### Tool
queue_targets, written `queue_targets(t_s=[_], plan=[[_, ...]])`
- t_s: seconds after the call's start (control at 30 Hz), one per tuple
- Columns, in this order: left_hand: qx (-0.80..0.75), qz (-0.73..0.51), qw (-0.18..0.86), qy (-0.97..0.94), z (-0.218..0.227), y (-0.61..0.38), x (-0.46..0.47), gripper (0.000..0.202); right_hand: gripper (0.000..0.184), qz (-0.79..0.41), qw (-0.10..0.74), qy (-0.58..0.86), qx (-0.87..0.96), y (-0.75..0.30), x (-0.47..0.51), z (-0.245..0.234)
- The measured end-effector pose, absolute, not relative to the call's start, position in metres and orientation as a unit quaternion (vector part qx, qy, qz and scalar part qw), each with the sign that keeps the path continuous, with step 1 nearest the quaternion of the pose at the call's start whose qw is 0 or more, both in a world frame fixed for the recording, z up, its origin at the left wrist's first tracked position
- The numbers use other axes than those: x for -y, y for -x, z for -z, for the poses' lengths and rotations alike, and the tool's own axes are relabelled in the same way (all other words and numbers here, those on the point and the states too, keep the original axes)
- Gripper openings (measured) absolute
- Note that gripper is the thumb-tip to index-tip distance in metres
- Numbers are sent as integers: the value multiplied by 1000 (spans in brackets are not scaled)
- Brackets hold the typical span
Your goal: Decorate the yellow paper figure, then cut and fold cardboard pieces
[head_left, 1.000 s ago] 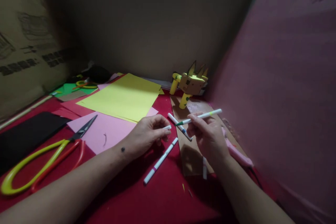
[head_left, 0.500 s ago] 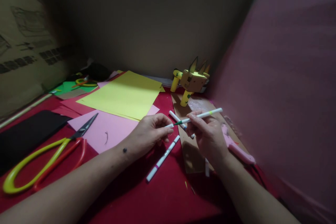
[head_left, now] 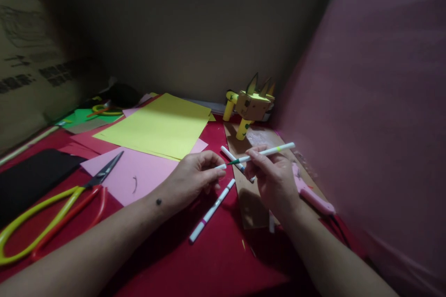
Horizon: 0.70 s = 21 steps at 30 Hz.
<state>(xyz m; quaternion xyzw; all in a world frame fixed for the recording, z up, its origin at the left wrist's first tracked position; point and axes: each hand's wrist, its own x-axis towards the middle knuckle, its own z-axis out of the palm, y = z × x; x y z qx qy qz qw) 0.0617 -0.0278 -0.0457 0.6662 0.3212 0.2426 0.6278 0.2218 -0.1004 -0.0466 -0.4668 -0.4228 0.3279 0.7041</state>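
Observation:
My right hand [head_left: 273, 171] pinches a white marker [head_left: 278, 149] with a yellow-green band, its green tip pointing left. Between the fingers of my left hand [head_left: 195, 174] is a small white marker cap [head_left: 221, 166], its end just short of the green tip. Below the hands, a white marker with a magenta band [head_left: 212, 211] lies slanted on the red cloth [head_left: 167, 260]. Another white marker with a blue band [head_left: 228, 154] rests behind my right hand, partly hidden, over the brown cardboard [head_left: 256, 209].
Yellow sheets [head_left: 156, 125] and pink paper [head_left: 146, 171] lie left, with large scissors [head_left: 75, 204] beside a black flat object [head_left: 38, 178]. A cardboard figure with yellow tube legs [head_left: 253, 104] stands at the back. A pink glue gun [head_left: 315, 199] is at right.
The view has turned slightly, so everything sits a little further left. Both hands keep their hold, and the green tip and cap end stay close together.

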Motion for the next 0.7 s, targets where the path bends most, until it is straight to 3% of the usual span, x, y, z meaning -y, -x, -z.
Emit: queue_targets(t_s=[0.27,0.5,0.7], plan=[[-274,-298,707,-580,47,-58,23,9,8,-324,750,437,376,-220,101,38],[-266,-383,778,-422,49,-56,9,16,6,-316,723,438,431,-217,107,45],[-257,-354,792,-426,46,-57,11,10,6,-297,709,442,462,-215,107,51]])
